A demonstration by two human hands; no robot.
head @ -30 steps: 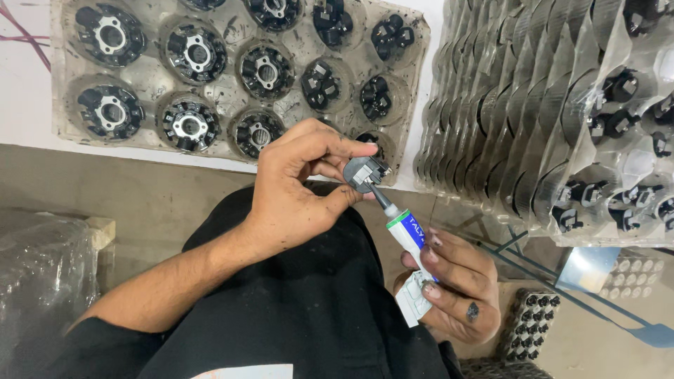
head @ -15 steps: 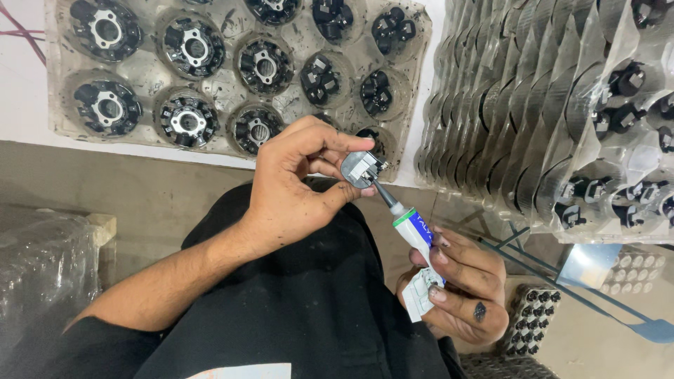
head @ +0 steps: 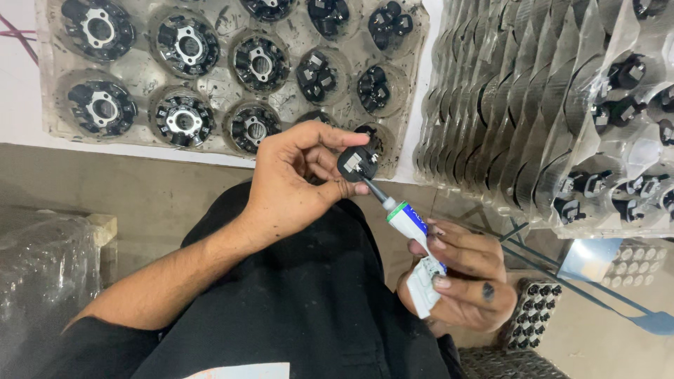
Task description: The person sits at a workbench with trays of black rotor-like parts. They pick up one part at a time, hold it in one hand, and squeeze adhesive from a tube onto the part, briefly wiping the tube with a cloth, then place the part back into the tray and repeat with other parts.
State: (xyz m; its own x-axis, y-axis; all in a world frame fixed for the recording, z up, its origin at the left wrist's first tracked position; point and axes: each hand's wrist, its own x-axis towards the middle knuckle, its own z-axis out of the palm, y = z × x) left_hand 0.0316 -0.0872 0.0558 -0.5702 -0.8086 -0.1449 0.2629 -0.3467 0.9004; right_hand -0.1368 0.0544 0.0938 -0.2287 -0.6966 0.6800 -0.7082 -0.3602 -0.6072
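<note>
My left hand (head: 295, 182) pinches a small round black part (head: 358, 164) with a pale square piece on its face, holding it up above my lap. My right hand (head: 463, 281) grips a white and blue squeeze tube (head: 414, 231), partly rolled at its bottom end. The tube's thin dark nozzle (head: 375, 193) touches the lower edge of the part. Behind my left hand lies a clear plastic tray (head: 225, 151) with several round black and silver parts sitting in its pockets.
A leaning stack of clear trays (head: 491, 105), some with black parts, fills the right side. A plastic-wrapped bundle (head: 42, 281) sits at lower left. A small tray of tiny black pieces (head: 533, 309) lies by my right hand, beside blue-handled rods (head: 653, 323).
Both hands stay almost where they were, with the nozzle kept against the part. The part has turned slightly in my left fingers.
</note>
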